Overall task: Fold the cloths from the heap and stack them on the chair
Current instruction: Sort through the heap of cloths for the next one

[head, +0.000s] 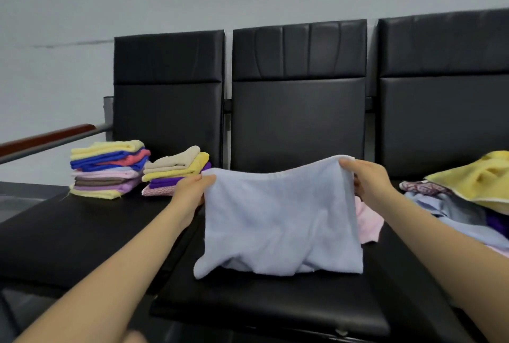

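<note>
A pale blue cloth [278, 218] hangs spread over the middle black chair seat [270, 304], its lower edge resting crumpled on the seat. My left hand [192, 188] pinches its upper left corner and my right hand [366, 177] pinches its upper right corner. Two stacks of folded cloths stand on the left chair seat [68, 232]: a taller stack [107, 169] and a shorter stack [176, 170] beside it. The unfolded heap [468, 193], topped by a yellow cloth, lies on the right seat.
A pink cloth [367, 221] lies on the middle seat behind the blue cloth. Three black chair backs [298, 94] stand against a grey wall. A brown-topped armrest rail [49, 138] runs at the far left.
</note>
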### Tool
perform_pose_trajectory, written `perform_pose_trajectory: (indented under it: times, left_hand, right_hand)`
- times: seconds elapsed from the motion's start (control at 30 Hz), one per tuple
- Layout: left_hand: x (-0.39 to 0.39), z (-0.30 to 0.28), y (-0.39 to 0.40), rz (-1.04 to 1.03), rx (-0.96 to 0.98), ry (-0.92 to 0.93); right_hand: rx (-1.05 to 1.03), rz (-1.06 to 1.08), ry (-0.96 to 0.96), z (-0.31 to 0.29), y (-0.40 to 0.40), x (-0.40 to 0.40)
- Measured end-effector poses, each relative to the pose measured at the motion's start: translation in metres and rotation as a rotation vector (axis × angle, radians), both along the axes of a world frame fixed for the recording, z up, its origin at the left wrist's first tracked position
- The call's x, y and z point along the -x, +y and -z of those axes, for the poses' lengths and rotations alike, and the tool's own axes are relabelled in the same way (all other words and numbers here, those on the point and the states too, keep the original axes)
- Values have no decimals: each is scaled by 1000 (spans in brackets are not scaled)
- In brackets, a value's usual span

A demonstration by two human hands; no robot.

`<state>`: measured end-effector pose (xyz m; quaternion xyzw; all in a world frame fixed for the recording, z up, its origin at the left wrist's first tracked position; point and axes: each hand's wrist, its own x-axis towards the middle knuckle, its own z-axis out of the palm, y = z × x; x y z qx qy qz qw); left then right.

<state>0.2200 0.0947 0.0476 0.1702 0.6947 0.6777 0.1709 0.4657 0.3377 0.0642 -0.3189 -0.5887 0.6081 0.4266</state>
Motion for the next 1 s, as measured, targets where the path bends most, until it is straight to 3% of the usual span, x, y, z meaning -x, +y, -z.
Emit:
perform_pose_trajectory:
  times: [0.1,0.43,0.77,0.87,1.0]
  left_hand:
    - [-5,-34,-12,-1,-260,-44]
    - [-24,-174,-48,-92,-592,91]
    - [-43,-233,-68,84,-847,159]
    - [-36,-227,-66,160,-788,133]
    - [-16,-182,-38,119,-374,114]
  right_hand:
    - [15,-26,64,-32,-22,-5]
    - [-70,93,397,-192,-69,-30]
    - [-69,-42,503,-240,-87,-57]
    - [-44,-73,382,-228,-69,-59]
    - [-6,1,135,-176,-32,-45]
